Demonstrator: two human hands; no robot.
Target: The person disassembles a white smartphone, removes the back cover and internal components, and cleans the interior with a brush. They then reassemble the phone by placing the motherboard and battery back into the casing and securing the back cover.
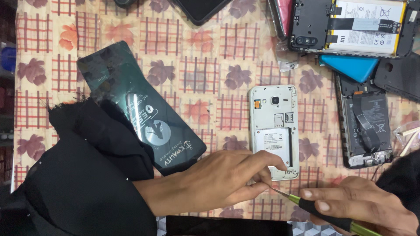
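A white phone point(273, 131) with its back cover off lies flat in the middle of the table, on a cloth point(205, 65) with red checks and purple leaves. You can see its empty battery space and the little camera near the top.

The left hand point(218, 181) rests at the bottom end of the phone. Its first finger and thumb are pressed together there, right by the thin metal tip of a screwdriver point(323, 212). I cannot tell if they pinch the tip or only touch it. The right hand point(363, 205) is closed around the screwdriver's black and green handle, low on the right side.

Just left of the white phone lies a dark, shiny back cover point(144, 113), partly under the black sleeve point(83, 175) of the left arm. To the right lies an open black phone point(365, 126) with its insides showing. Above that sit a blue cover point(350, 66) and another opened phone with a big white battery point(372, 26).
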